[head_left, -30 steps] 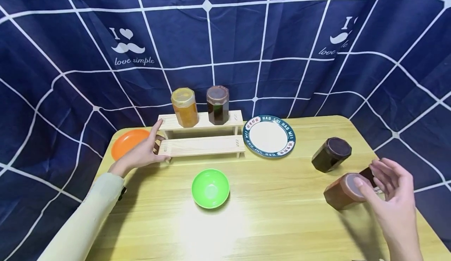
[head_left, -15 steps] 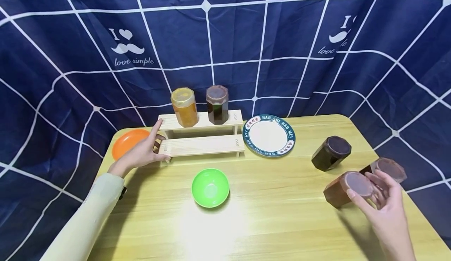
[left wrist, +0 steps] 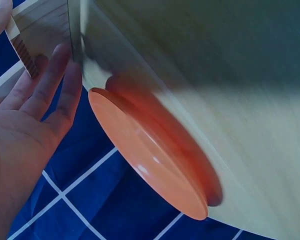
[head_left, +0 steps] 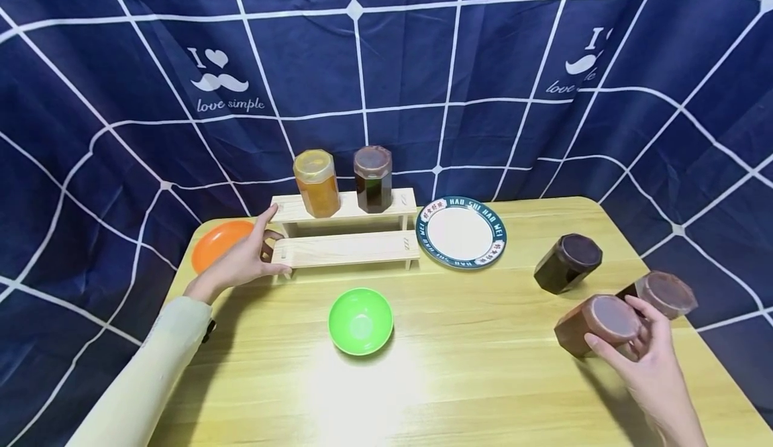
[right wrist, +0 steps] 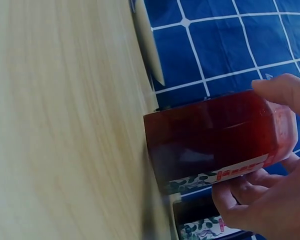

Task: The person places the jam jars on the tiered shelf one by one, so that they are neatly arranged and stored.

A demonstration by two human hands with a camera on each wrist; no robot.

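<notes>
In the head view, my left hand [head_left: 239, 257] grips the left end of a two-tier wooden rack [head_left: 344, 249], thumb at the lower tier's front and index finger at the upper tier. Its fingers lie against the rack's side in the left wrist view. At the right, my right hand [head_left: 646, 366] holds a reddish jar [head_left: 582, 329] by its lid end, thumb on one side and fingers on the other. The right wrist view shows this red jar [right wrist: 210, 142] with a flowered label, its base at the table. Behind it stands another dark jar [head_left: 667, 292].
On the upper tier are a yellow-orange jar [head_left: 320, 188] and a dark jar [head_left: 373, 182]. A green bowl [head_left: 350, 339] sits in front of the rack. An orange plate [head_left: 214, 249] lies left, a blue-rimmed plate [head_left: 425, 240] right. Another black jar [head_left: 558, 269] stands farther right.
My right hand has moved left and closed in around the lid end of the reddish jar, uncovering the dark jar behind. The left hand and rack have stayed put.
</notes>
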